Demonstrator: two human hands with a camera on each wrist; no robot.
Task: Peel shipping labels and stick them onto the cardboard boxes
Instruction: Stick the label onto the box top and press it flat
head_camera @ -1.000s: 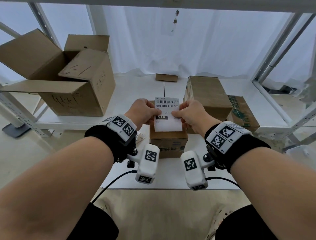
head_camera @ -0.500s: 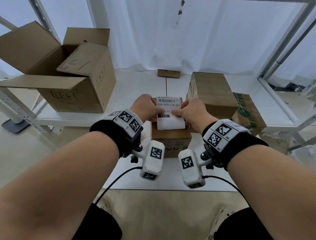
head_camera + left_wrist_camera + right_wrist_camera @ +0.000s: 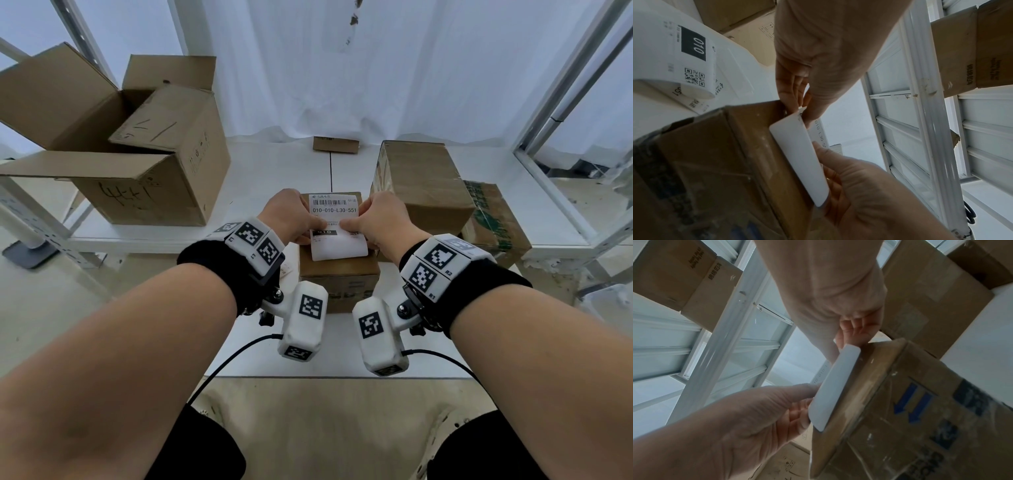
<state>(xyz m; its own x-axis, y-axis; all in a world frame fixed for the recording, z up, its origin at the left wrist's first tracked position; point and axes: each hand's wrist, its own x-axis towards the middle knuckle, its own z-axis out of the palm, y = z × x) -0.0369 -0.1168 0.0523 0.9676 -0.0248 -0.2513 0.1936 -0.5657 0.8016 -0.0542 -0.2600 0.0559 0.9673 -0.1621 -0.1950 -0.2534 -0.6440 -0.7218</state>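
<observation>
The person stands at a white bench [image 3: 260, 178] and holds a label [image 3: 337, 226] with both hands over a small box [image 3: 337, 277]. The left hand [image 3: 291, 217] pinches the left edge of the label, thumb on the printed face and the other fingers [image 3: 838, 180] curled behind it. The right hand [image 3: 380, 219] pinches the right edge in the same way, and its fingers [image 3: 797, 412] are also curled behind the paper. The two thumbs nearly meet in the middle of the label.

The label shows a barcode, the text 010-010-L30-551 and a black block with 010. It lies over the top of the small box, and its near end curls up a little at the near edge of the box. In the wrist views the white underside of the label stands just above the cardboard; I cannot tell if it touches the top already.

The small box sits on the bench, near its front. Just to the right of it is a closed box [image 3: 424, 181], and a box with green print [image 3: 493, 222] lies further right. An open box [image 3: 137, 161] is well apart on the left. A small piece of cardboard [image 3: 335, 144] lies at the back. In the left wrist view a roll of labels [image 3: 674, 56] lies on the bench beside the small box.
</observation>
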